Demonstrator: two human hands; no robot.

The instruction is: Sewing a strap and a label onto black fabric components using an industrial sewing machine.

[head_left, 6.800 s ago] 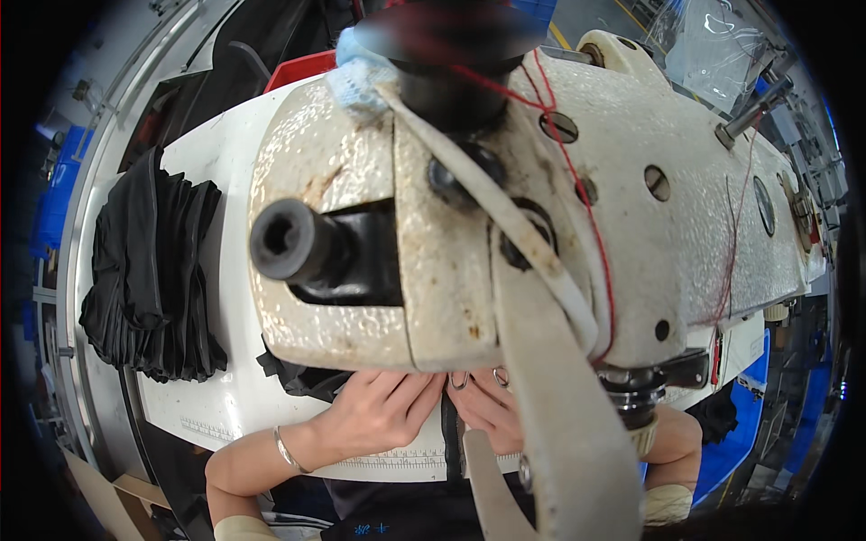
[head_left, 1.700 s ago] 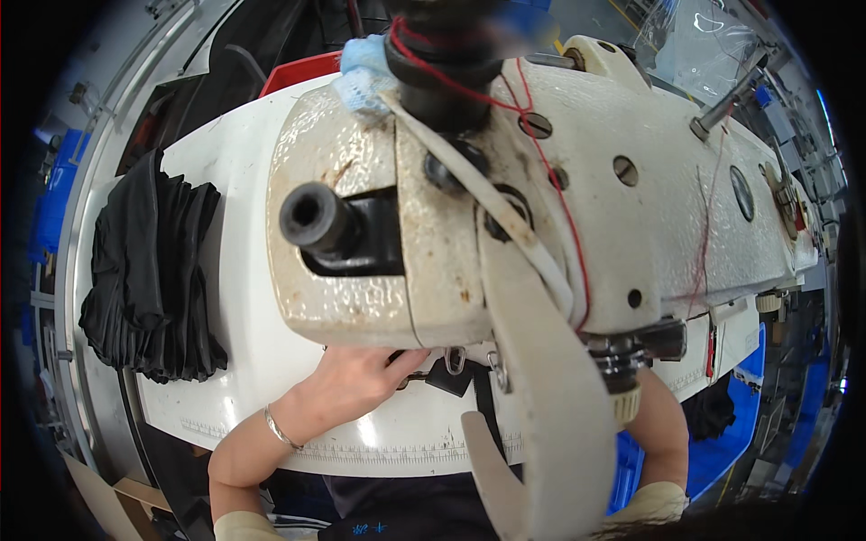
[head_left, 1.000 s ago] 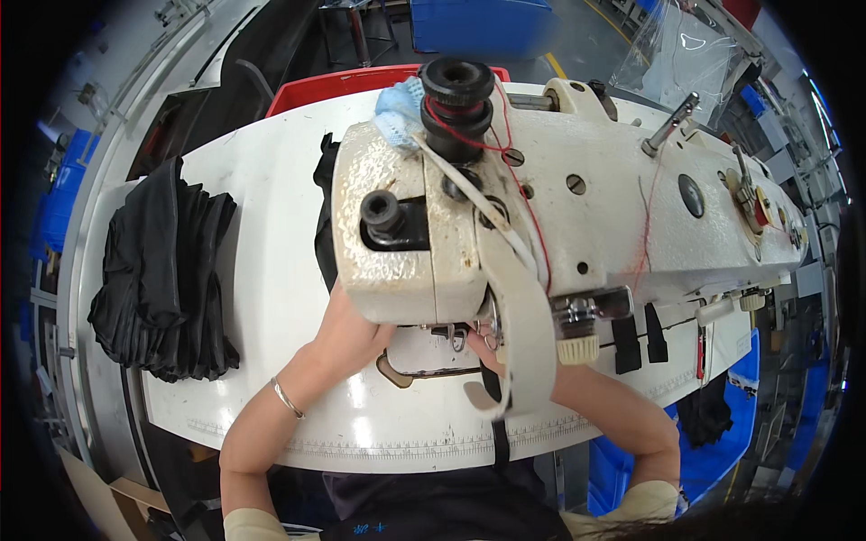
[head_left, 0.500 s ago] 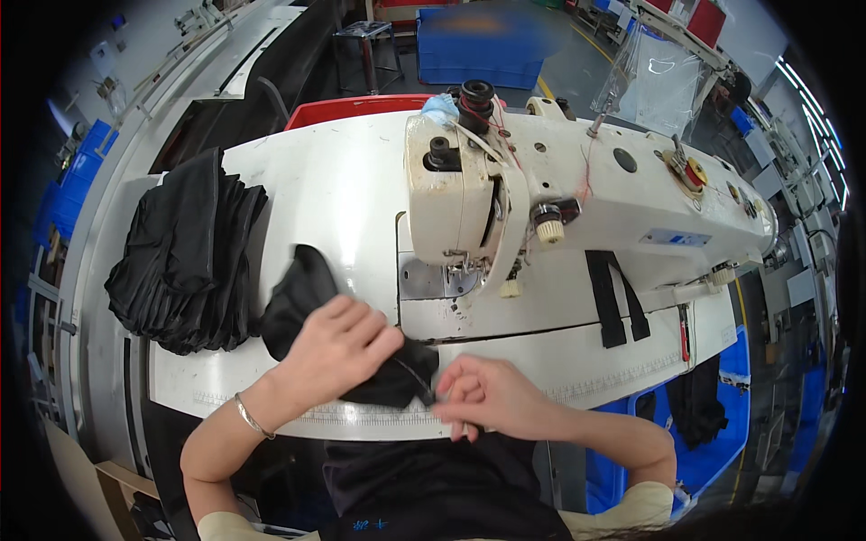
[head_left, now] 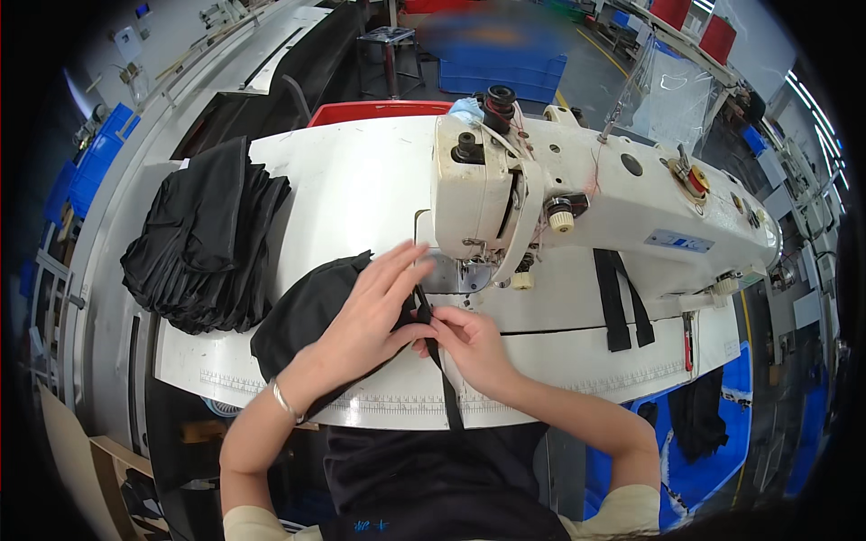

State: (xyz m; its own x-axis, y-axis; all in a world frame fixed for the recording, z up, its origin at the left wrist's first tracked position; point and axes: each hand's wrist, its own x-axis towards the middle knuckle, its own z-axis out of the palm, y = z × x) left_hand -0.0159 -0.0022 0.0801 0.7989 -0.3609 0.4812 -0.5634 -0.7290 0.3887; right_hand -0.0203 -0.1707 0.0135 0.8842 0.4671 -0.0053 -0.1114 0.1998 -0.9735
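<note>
A black fabric piece (head_left: 311,298) lies on the white sewing table, left of the needle area. My left hand (head_left: 365,316) rests over its right part, fingers stretched toward the metal needle plate (head_left: 442,273) and thumb pointing at my right hand. My right hand (head_left: 469,347) pinches a narrow black strip (head_left: 448,392) at the fabric's right edge. From that pinch the strip hangs down across the table's front ruler markings. The white sewing machine (head_left: 577,194) stands just beyond both hands. Its presser foot is partly hidden behind my left fingertips.
A tall stack of folded black fabric (head_left: 203,243) sits at the left. Two joined black strips (head_left: 613,302) lie under the machine arm, near a small red tool (head_left: 688,347). A blue bin (head_left: 663,451) with black cloth stands below right, a red bin (head_left: 379,110) behind the table.
Both hands have moved forward, closer to the needle area. The fabric has been spread flatter on the table, and the narrow strip now shows hanging from my right hand. The whole view has shifted slightly.
</note>
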